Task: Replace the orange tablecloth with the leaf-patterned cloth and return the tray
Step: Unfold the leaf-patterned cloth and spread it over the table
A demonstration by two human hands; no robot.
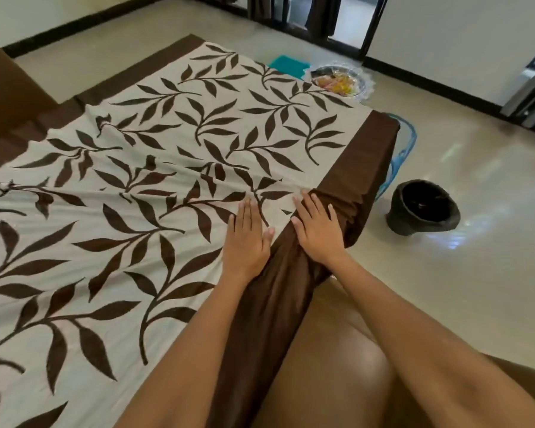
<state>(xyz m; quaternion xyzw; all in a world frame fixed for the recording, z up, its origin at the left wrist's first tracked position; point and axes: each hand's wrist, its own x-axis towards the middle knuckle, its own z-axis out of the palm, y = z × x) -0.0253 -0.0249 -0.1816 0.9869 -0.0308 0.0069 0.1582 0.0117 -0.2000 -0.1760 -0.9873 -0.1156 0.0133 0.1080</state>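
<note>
The leaf-patterned cloth (130, 186), cream with dark brown leaves and a brown border, lies spread over the table with wrinkles running toward my hands. My left hand (247, 236) rests flat on the cream part near the table's right edge, fingers straight. My right hand (317, 230) lies flat on the bunched brown border where it hangs over that edge. The glass tray (363, 88), filled with colourful sweets, sits on the floor beyond the table's far corner. No orange tablecloth is in view.
A teal flat object (289, 64) lies on the floor beside the tray. A blue plastic basket (405, 149) stands against the table's right side, and a black bin (422, 208) stands on the glossy floor. Brown furniture is at far left and below my arms.
</note>
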